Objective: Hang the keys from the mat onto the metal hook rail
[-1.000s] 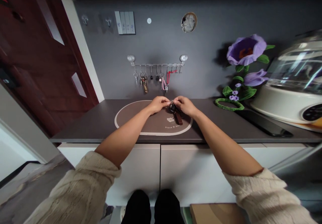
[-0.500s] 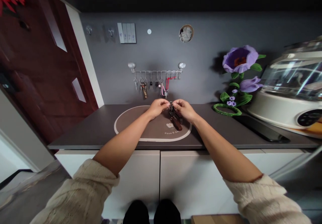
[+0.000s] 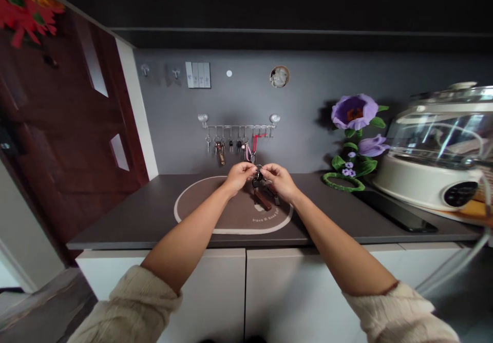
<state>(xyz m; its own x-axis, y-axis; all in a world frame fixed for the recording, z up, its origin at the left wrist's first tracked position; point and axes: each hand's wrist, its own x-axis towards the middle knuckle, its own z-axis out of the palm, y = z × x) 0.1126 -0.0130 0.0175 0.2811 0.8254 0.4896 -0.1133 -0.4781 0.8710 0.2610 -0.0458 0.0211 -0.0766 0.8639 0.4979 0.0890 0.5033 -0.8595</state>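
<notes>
Held between both hands is a bunch of keys (image 3: 259, 179) on a metal ring, with a dark brown fob (image 3: 262, 199) hanging below it. My left hand (image 3: 239, 176) pinches the ring from the left, thumb and fingers together. From the other side my right hand (image 3: 278, 178) grips the same ring, fingers closed. The bunch hangs over an oval brown mat (image 3: 208, 204) with a pale rim. Just behind my hands, a clear hook rail (image 3: 239, 126) on the wall carries several keys, one with a red strap (image 3: 254, 141).
The mat lies on a dark countertop (image 3: 127, 209) above white cabinet doors (image 3: 200, 291). To the right are purple felt flowers (image 3: 355, 112), a black phone-like slab (image 3: 396, 212) and a white appliance with a clear top (image 3: 416, 176). A dark red door (image 3: 57, 143) stands left.
The camera view has tilted up, so the scene sits lower. Both hands still hold the key ring in front of the rail, and the hanging fob has swung slightly left.
</notes>
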